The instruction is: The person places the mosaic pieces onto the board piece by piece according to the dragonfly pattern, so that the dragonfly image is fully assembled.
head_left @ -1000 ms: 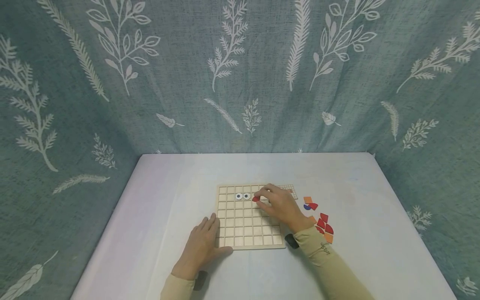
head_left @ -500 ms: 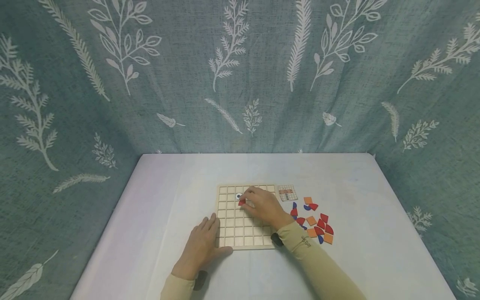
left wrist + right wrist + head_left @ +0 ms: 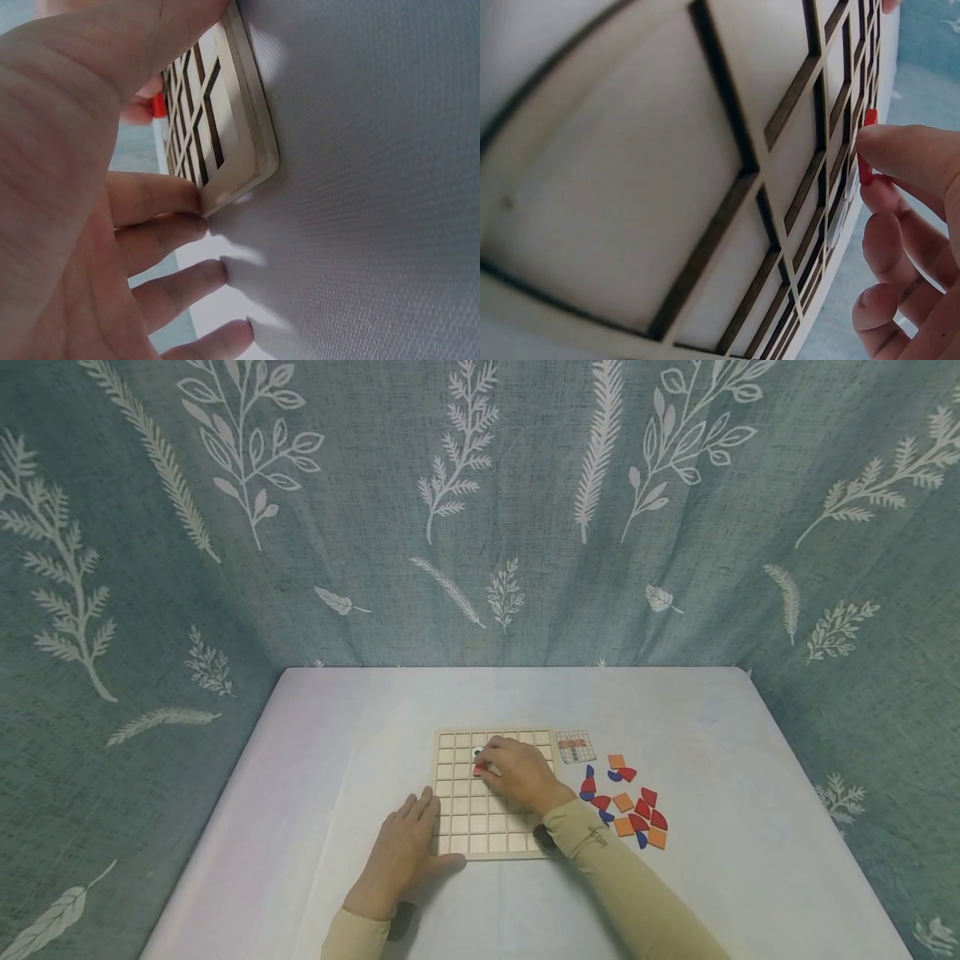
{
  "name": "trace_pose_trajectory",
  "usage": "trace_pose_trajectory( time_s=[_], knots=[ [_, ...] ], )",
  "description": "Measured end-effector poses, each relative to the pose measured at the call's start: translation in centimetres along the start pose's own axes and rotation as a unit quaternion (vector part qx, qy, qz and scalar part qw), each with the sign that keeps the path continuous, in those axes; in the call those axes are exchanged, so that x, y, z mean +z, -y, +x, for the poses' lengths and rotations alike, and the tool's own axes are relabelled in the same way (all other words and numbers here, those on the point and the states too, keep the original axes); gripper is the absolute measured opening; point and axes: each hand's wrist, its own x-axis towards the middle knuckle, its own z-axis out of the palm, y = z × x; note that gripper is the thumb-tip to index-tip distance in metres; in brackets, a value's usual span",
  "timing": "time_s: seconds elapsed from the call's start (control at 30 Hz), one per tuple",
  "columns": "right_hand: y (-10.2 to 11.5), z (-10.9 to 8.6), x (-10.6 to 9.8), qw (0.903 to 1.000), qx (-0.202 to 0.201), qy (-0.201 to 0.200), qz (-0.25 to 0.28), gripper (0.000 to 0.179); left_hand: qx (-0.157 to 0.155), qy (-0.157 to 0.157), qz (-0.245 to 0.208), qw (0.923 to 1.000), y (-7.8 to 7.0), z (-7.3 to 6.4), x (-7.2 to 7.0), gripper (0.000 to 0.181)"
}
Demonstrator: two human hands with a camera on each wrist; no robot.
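Observation:
A pale wooden grid board (image 3: 478, 843) lies on the table. Over its upper left part, my right hand (image 3: 521, 774) pinches a small red tile (image 3: 477, 771) between thumb and index finger. In the right wrist view the red tile (image 3: 866, 166) stands edge-on close over the grid, its outline partly covered by the thumb. One white eye tile (image 3: 477, 751) shows just beyond the fingertips; the right hand hides the cells beside it. My left hand (image 3: 405, 843) rests at the board's near left corner, fingers (image 3: 169, 196) extended along the side and thumb at the front edge.
Right of the board lies a printed pattern card (image 3: 575, 747). Nearer, several loose tiles are scattered: orange squares (image 3: 623, 802), red quarter-rounds (image 3: 658, 820) and blue half-rounds (image 3: 641, 840). A leaf-patterned curtain (image 3: 480, 568) hangs behind the white table (image 3: 360, 718).
My right hand has carried the red tile left across the board, then slightly nearer and down to the grid. More loose tiles and the card are now uncovered. The left hand stays put.

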Motion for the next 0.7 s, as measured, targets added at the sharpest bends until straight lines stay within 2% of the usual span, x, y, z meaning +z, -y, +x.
trace_pose_trajectory(
  time_s=[0.2, 0.47, 0.7],
  knots=[
    [0.03, 0.16, 0.03, 0.9998, 0.009, 0.020, 0.000, 0.013, 0.004, -0.006, 0.001, 1.0000, 0.02, -0.04, -0.01, 0.093],
    [0.19, 0.30, -0.16, 0.9980, 0.032, 0.055, 0.001, 0.014, -0.002, 0.001, -0.002, 1.0000, 0.01, -0.12, 0.05, 0.095],
    [0.18, 0.32, -0.23, 0.9969, 0.039, 0.068, 0.001, 0.014, -0.007, 0.010, -0.005, 0.9999, -0.04, -0.14, 0.04, 0.098]
  ],
)
